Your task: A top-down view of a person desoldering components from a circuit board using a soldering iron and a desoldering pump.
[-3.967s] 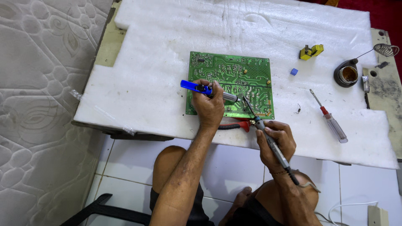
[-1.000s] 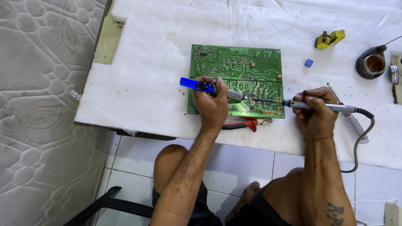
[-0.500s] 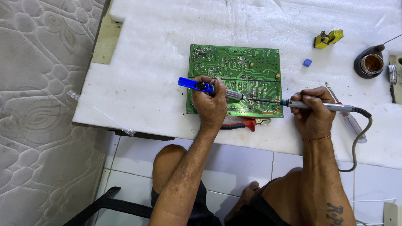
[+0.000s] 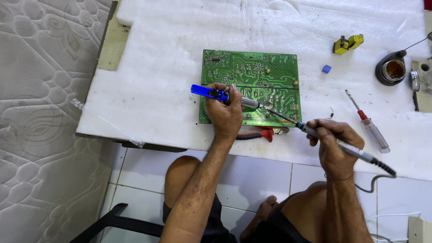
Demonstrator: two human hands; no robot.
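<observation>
Left hand clasps a blue-handled desoldering pump over the green printed circuit board, hiding its lower left corner; red-handled pliers are partly covered. Right hand pinches a grey soldering iron, tip on the board. A round dark pot holds brown paste.

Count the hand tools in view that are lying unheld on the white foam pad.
2: a clear-handled screwdriver right of the circuit board, and red-handled pliers at its near edge, partly hidden by the left hand.
</observation>
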